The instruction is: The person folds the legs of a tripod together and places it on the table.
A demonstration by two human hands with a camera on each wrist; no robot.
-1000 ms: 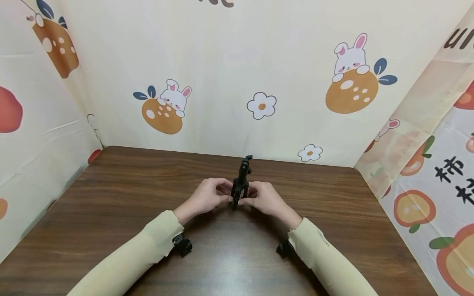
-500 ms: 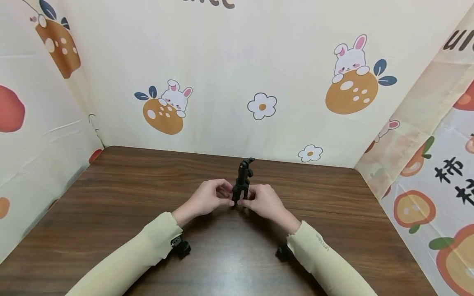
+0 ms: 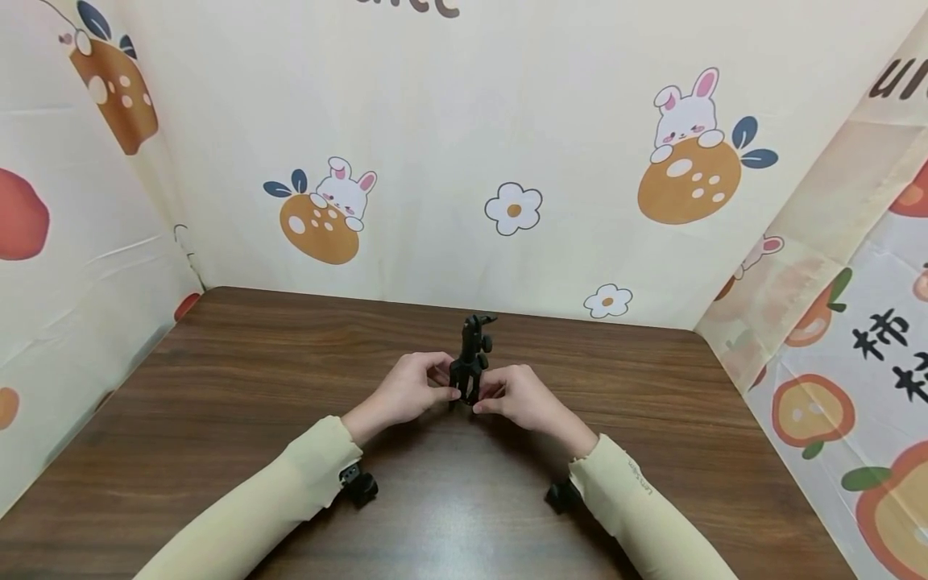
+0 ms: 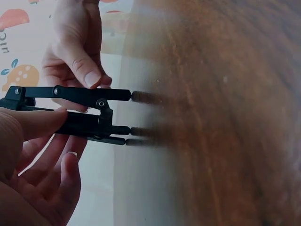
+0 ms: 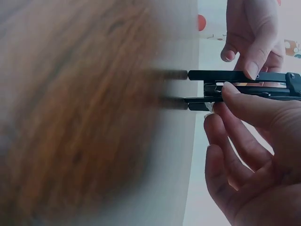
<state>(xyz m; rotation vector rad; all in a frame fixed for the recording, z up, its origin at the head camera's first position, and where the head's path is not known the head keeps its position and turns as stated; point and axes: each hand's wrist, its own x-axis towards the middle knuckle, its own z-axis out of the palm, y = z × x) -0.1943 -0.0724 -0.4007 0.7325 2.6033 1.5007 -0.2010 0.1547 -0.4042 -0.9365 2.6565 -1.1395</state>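
Observation:
A small black tripod stands upright between both hands, with its knobs facing right and its legs close together. My left hand pinches it from the left; in the left wrist view its thumb lies along the dark body. From the other side my right hand pinches low on the legs, its thumb pressed on them in the right wrist view. The leg tips point at the tabletop, and a metal hinge shows between the legs.
A brown wood-grain table lies under the hands. Pale printed cloth hangs behind it and along both sides. Black wrist cameras sit below the sleeves.
The tripod has turned about its upright axis, so its knobs show more on the right, and its top sits slightly lower. My right hand has shifted a little right and down.

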